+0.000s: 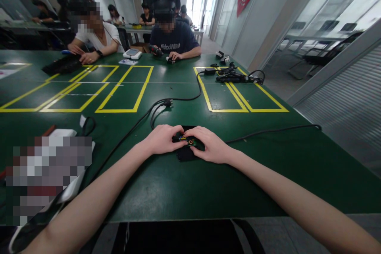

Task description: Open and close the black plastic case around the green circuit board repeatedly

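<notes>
My left hand and my right hand meet over the near middle of the table. Between their fingertips is a small green circuit board with a copper-coloured ring-shaped coil on it. Both hands have thumb and fingers closed around its edges. Below the board lies a flat black plastic case part, and another dark piece shows behind the fingers. Whether the board sits inside the case or above it, I cannot tell. A black cord runs rightward from beside my right hand.
A two-prong plug on a black cable lies beyond my left hand. Black adapters and bundled cords sit at the far right within yellow tape lines. A blurred-out item is at the left. Two people work across the green table.
</notes>
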